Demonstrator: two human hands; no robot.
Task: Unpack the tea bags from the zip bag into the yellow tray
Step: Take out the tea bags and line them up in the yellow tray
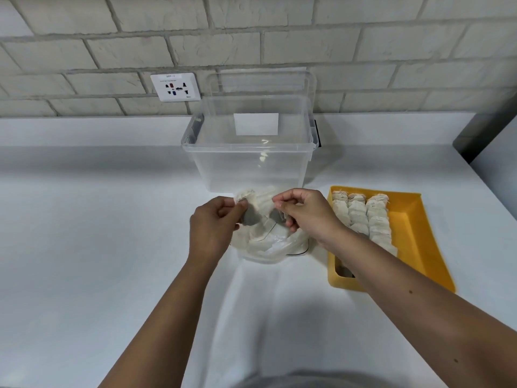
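Note:
A clear zip bag (268, 245) with pale tea bags inside lies on the white counter in front of me. My left hand (212, 228) pinches the bag's left top edge, with a tea bag (246, 195) showing just above my fingers. My right hand (305, 212) pinches the right top edge, so the mouth is held between both hands. To the right sits the yellow tray (419, 236), with three rows of tea bags (361, 214) laid along its left side. My right forearm crosses the tray's near left corner.
A clear plastic tub (249, 161) stands right behind the zip bag, its lid leaning on the brick wall. A wall socket (175, 87) is at the back left. A dark object (484, 135) stands at the far right edge of the counter.

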